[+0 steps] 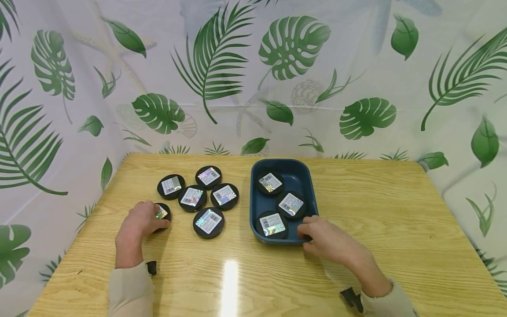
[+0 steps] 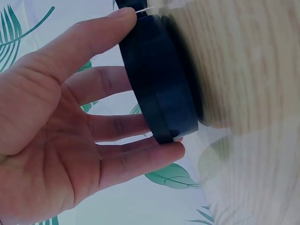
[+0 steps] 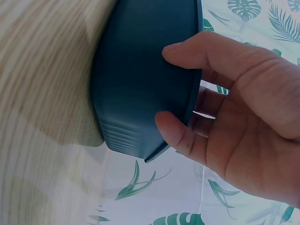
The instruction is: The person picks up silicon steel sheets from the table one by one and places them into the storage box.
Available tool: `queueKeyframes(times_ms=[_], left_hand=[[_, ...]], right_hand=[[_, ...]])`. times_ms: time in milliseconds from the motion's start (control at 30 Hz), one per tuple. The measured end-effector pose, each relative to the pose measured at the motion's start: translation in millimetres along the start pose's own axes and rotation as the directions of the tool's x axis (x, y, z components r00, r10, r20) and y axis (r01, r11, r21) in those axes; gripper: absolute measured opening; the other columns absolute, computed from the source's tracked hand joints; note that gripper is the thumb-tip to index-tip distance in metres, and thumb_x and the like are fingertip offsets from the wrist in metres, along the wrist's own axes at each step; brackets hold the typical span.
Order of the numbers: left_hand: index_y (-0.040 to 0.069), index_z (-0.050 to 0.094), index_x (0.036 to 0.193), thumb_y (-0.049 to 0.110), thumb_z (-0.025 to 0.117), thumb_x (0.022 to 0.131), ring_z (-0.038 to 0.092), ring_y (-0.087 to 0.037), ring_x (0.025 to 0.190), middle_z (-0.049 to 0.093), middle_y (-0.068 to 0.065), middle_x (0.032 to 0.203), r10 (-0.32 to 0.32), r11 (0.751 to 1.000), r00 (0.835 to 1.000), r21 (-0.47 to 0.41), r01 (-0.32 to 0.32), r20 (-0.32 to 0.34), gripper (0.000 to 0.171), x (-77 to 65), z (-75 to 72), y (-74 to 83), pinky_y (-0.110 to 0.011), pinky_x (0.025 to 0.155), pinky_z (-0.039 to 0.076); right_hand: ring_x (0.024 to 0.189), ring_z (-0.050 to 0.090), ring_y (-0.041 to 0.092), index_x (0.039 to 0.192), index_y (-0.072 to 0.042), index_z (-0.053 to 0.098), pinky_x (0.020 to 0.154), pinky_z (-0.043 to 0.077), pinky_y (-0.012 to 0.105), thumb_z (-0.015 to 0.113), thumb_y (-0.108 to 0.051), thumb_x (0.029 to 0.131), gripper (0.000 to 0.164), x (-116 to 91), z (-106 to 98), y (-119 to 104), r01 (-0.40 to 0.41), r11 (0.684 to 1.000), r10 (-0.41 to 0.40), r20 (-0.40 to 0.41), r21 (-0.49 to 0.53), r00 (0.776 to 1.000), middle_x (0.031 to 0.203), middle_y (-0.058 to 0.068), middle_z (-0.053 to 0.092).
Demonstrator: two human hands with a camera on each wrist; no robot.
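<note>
My left hand grips a flat round black disc with a shiny label, at the left of the table. In the left wrist view, the thumb and fingers span the side of this disc, which stands close to the wood. My right hand holds the near right corner of a dark blue plastic bin. Seen from the right wrist, the thumb lies on the outer wall of the bin and several fingers go over its rim. Inside the bin lie 3 labelled black discs, one of them a disc near the middle.
Several more black discs lie on the wooden table between the left hand and the bin, among them a disc nearest the front. A white leaf-patterned cloth hangs behind the table's back edge.
</note>
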State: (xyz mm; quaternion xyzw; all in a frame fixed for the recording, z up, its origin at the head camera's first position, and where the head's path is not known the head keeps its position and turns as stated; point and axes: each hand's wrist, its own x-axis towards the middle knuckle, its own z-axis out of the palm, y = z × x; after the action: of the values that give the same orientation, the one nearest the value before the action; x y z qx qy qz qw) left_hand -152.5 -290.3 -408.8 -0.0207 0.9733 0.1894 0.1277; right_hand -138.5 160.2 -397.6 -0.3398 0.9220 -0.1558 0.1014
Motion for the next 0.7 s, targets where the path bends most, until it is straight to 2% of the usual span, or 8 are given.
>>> queueKeyframes(times_ms=[367,533,700], left_hand=[[0.012,0.047,0.062,0.023,0.081,0.075,0.04,-0.016,0.06,0.038,0.003,0.061,0.041,0.999,0.999,-0.013,-0.042,-0.012,0.038,0.8,1.6,1.8,-0.028,0.055,0.033],[0.006,0.06,0.071,0.022,0.082,0.075,0.043,-0.016,0.061,0.043,0.002,0.062,0.057,0.998,0.998,-0.007,-0.057,0.0,0.027,-0.8,0.3,4.7,-0.028,0.056,0.034],[0.003,0.065,0.078,0.022,0.083,0.075,0.045,-0.017,0.064,0.047,0.0,0.064,0.049,0.999,0.999,0.002,-0.049,0.013,0.026,-2.8,-2.2,8.0,-0.028,0.057,0.036]], right_hand=[[0.071,0.042,0.011,0.081,-0.012,0.065,0.061,0.038,0.024,0.073,-0.003,0.082,0.012,0.0,-2.3,-1.0,-0.016,1.0,0.016,0.011,0.011,1.0,0.077,-0.005,0.047],[0.071,0.042,0.011,0.081,-0.012,0.065,0.061,0.038,0.024,0.073,-0.003,0.083,0.012,-0.1,-3.3,-1.2,-0.015,1.0,0.014,0.014,0.016,1.0,0.077,-0.005,0.047],[0.071,0.042,0.011,0.082,-0.012,0.064,0.06,0.038,0.024,0.073,-0.004,0.083,0.012,-0.2,-4.2,-0.1,-0.011,1.0,0.01,0.024,0.023,1.0,0.077,-0.005,0.046]])
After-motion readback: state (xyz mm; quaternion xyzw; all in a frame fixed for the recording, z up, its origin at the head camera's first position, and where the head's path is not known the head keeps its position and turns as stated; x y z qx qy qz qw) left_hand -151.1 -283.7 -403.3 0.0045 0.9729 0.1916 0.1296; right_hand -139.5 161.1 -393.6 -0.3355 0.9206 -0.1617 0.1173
